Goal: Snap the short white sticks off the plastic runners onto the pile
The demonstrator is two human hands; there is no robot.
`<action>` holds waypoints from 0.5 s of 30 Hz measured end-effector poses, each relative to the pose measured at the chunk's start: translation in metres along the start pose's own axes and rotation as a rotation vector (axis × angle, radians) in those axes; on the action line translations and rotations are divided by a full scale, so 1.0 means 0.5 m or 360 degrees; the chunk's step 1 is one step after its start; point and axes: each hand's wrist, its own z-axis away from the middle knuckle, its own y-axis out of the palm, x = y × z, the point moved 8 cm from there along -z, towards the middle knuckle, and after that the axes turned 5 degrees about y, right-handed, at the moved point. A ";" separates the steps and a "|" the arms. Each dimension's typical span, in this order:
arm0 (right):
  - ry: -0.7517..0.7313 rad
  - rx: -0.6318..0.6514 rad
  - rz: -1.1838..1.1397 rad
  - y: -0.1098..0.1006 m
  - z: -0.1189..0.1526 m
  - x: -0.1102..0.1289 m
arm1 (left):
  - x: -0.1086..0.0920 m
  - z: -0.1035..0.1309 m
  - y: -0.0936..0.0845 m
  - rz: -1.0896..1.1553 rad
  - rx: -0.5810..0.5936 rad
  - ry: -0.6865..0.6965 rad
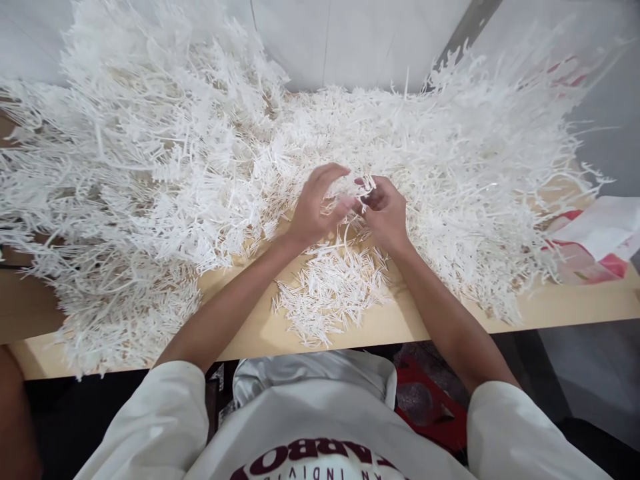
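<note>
My right hand [387,210] is closed in a pinch on a small white branched plastic piece [367,185], held just above the table. Facing it, my left hand [317,203] is curved, with thumb and fingers apart and a gap between them. Its thumb tip comes close to the piece; whether they touch I cannot tell. Below my hands lies a small pile of short, thin white plastic sticks [330,290]. Larger heaps of branched white plastic pieces rise on the left [165,160] and on the right [465,167].
A pale wooden table [400,317] carries the heaps, its front edge close to my body. At the right end lies a white, pink and red plastic bag [595,243]. Behind stands a light wall [350,40]. Part of another person's arm [17,420] shows at lower left.
</note>
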 end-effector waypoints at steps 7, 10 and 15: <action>-0.0173 0.0249 0.0141 0.021 0.018 0.034 | 0.012 0.009 0.028 -0.0017 0.0036 -0.0099; -0.0208 0.0212 0.0139 0.012 0.021 0.046 | 0.016 0.013 0.010 -0.0176 -0.0110 -0.0087; -0.0233 -0.0010 0.0279 -0.013 0.012 0.053 | 0.006 0.017 0.022 -0.0151 -0.0030 0.0036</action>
